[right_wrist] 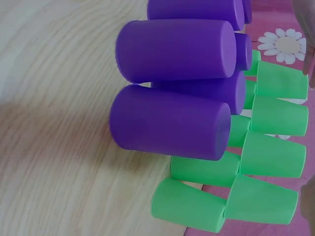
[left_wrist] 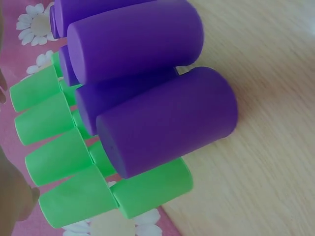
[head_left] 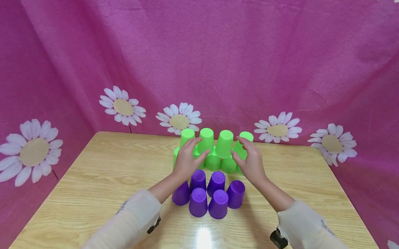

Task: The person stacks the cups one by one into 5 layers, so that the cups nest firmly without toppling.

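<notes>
Several green cups stand upside down in two tiers, with an upper row [head_left: 225,144] resting on a lower row [head_left: 213,162]. My left hand [head_left: 187,160] is at the left side of the upper row, thumb and fingers spread apart, partly hiding the leftmost cups. On the other side my right hand [head_left: 252,163] curves loosely beside the rightmost upper cup [head_left: 245,135], its thumb and fingers apart too. Neither hand grips a cup. Nearer to me, between the forearms, several upside-down purple cups [head_left: 198,202] stand close together; both wrist views show them in front of the green tiers.
Everything stands on a light wooden table [head_left: 118,173]. Close behind its back edge hangs a pink cloth [head_left: 221,66] with large white daisies, which also covers the sides. Small dark devices [head_left: 279,239] sit under the wrists, at the pale sleeves [head_left: 133,213].
</notes>
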`<state>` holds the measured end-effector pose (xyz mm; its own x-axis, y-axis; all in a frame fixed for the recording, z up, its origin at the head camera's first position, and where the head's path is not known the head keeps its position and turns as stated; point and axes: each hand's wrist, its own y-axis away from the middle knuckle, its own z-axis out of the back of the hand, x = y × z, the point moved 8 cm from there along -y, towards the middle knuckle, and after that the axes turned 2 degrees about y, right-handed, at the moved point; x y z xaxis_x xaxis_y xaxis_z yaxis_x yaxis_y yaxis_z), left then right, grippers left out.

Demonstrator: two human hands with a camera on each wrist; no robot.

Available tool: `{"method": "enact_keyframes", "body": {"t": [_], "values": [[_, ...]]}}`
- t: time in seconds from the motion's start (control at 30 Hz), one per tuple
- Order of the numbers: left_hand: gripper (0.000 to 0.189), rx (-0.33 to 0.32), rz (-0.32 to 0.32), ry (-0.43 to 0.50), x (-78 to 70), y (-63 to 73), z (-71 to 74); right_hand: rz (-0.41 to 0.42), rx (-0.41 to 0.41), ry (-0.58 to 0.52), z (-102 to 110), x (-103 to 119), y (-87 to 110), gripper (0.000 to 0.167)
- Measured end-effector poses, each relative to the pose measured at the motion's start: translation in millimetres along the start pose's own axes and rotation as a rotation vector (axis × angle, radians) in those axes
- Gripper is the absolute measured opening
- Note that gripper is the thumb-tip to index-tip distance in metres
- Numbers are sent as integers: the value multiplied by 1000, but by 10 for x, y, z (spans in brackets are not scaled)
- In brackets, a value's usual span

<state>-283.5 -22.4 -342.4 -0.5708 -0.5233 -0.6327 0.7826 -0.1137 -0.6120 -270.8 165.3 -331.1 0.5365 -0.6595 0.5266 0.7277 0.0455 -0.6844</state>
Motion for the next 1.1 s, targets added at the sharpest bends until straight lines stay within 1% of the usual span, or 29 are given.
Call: {"method": "enact_keyframes", "body": {"t": [0.07,0.23,0.43,0.47,0.63,0.7,0.83,1.03,1.1], "values": [[42,7,11,20,29,29,11,4,29,-15,-1,0,31,43],[45,50,59,70,113,128,41,-21,119,-44,-34,-52,135,45],[46,100,100,87,221,266,69,-35,205,-59,-72,-104,297,46],[47,113,119,92,247,288,71,-43,222,-57,-80,-115,322,46],[52,215,271,177,402,416,51,-110,318,-65,-122,-190,426,47],[52,252,298,194,446,462,47,-125,351,-80,-135,-220,459,47],[52,279,292,201,494,539,72,-142,400,-94,-153,-276,531,50],[50,284,305,190,585,657,114,-187,446,-96,-178,-352,659,52],[50,283,298,189,612,692,118,-199,454,-99,-180,-372,695,53]]}}
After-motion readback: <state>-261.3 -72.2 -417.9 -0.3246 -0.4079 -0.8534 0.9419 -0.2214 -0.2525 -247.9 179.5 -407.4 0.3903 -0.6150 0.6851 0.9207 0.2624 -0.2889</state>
